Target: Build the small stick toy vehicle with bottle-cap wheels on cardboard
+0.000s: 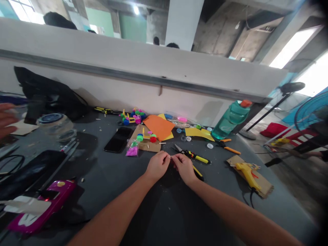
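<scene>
"Head view: where do we have room to move?"

"Between our forearms [121,210] the dark tabletop [166,212] lies open toward us, and on our left it runs open to the magenta power strip [56,201]. Ahead the white partition [143,90] bounds the back; on our right the table edge slants toward us, with a yellow glue gun [248,176] on cardboard [265,188] near it."

"What sits tight against our hands?"

"A black-and-yellow hand tool [201,158] lies just beyond and beside our right hand [183,166]. Farther ahead we have a black phone [118,140], an orange sheet [159,126] and a wheeled model [146,137] with green and red wheels. A co-worker's hand [6,119] enters at the far left, well apart from ours."

"Can we read any label?"

"The power strip bears a round yellowish sticker [60,183], too small for us to read. On the teal bottle [230,121] we see a faint pale mark, too blurred to make out."

"And what are we holding?"

"A small pale piece [171,157], just above the tabletop in front of us. Our left hand [158,165] is curled, thumb against forefinger, pinching one end; our right fingertips pinch the other. It looks tiny and whitish, mostly hidden by our fingers, so we can't tell its full shape."
</scene>
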`<state>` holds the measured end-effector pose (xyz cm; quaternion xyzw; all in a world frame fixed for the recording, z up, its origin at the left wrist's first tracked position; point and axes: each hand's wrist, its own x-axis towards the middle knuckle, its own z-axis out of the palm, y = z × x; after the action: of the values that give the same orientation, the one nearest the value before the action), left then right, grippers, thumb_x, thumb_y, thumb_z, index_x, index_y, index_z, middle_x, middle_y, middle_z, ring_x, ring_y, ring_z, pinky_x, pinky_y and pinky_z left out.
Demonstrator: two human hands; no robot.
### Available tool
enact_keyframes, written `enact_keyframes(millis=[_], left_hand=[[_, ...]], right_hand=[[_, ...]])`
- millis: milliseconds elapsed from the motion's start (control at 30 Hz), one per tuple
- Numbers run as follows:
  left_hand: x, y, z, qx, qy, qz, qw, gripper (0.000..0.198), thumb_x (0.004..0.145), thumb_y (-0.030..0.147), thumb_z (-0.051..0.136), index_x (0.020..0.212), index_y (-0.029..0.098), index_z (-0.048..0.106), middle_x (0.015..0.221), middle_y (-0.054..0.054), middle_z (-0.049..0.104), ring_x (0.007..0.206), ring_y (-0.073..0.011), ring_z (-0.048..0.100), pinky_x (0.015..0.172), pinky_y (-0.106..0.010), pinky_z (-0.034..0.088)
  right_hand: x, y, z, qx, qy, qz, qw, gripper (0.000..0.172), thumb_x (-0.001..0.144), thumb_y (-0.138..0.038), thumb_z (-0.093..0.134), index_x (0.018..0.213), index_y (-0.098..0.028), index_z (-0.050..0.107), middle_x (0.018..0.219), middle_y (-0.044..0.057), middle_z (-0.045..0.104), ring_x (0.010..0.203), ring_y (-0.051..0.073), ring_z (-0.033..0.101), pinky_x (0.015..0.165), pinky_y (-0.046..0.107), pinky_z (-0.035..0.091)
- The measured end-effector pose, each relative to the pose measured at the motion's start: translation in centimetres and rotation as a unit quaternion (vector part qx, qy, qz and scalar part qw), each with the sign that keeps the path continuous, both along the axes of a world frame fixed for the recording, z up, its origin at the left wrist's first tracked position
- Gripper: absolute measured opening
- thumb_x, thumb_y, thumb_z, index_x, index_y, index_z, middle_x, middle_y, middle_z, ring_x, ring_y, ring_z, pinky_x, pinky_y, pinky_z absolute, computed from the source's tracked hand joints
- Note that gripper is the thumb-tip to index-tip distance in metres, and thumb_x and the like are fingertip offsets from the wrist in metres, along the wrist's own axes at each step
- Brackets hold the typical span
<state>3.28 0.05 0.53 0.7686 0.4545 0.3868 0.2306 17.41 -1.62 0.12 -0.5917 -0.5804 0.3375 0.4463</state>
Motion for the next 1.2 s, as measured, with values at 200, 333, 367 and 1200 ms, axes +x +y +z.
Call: enact_keyframes(millis=[200, 333, 367, 1200], left_hand=[[-0.2, 0.0, 0.4, 0.015, 0.039, -0.002, 0.999, 0.025, 0.086, 0.024, 0.036, 0.066, 0.019, 0.051, 0.069, -0.002, 0.054, 0.069, -0.0141, 0.052, 0.063, -0.024, 0.037], [-0.4, 0.4, 0.3, 0.017, 0.032, 0.016, 0.999, 0.027, 0.086, 0.030, 0.037, 0.067, 0.019, 0.053, 0.066, -0.001, 0.055, 0.066, -0.0154, 0.053, 0.061, -0.025, 0.036], [-0.4, 0.6, 0.3, 0.012, 0.028, 0.021, 0.999, 0.028, 0.086, 0.031, 0.038, 0.067, 0.019, 0.054, 0.066, -0.001, 0.056, 0.067, -0.0157, 0.053, 0.061, -0.025, 0.036], [-0.5, 0.7, 0.0, -0.046, -0.041, 0.072, 0.995, 0.026, 0.084, 0.033, 0.042, 0.074, 0.018, 0.062, 0.066, 0.001, 0.061, 0.062, -0.0134, 0.055, 0.059, -0.023, 0.037]], right_hand=[[-0.1, 0.4, 0.8, -0.032, -0.017, 0.029, 0.999, 0.028, 0.080, -0.040, 0.050, 0.068, -0.017, 0.062, 0.047, -0.004, 0.052, 0.040, 0.009, 0.045, 0.040, 0.020, 0.033], [1.0, 0.4, 2.8, 0.000, -0.085, 0.049, 0.995, 0.018, 0.077, -0.034, 0.055, 0.072, -0.019, 0.064, 0.052, -0.003, 0.056, 0.048, 0.011, 0.052, 0.048, 0.020, 0.038], [1.8, 0.3, 3.5, 0.021, -0.101, 0.043, 0.994, 0.015, 0.076, -0.032, 0.056, 0.076, -0.020, 0.064, 0.057, -0.003, 0.060, 0.054, 0.011, 0.055, 0.052, 0.021, 0.041], [22.5, -6.7, 5.9, -0.115, -0.441, -0.321, 0.830, 0.040, 0.076, -0.045, 0.047, 0.094, -0.013, 0.062, 0.080, 0.016, 0.065, 0.081, 0.032, 0.061, 0.067, 0.040, 0.044]])
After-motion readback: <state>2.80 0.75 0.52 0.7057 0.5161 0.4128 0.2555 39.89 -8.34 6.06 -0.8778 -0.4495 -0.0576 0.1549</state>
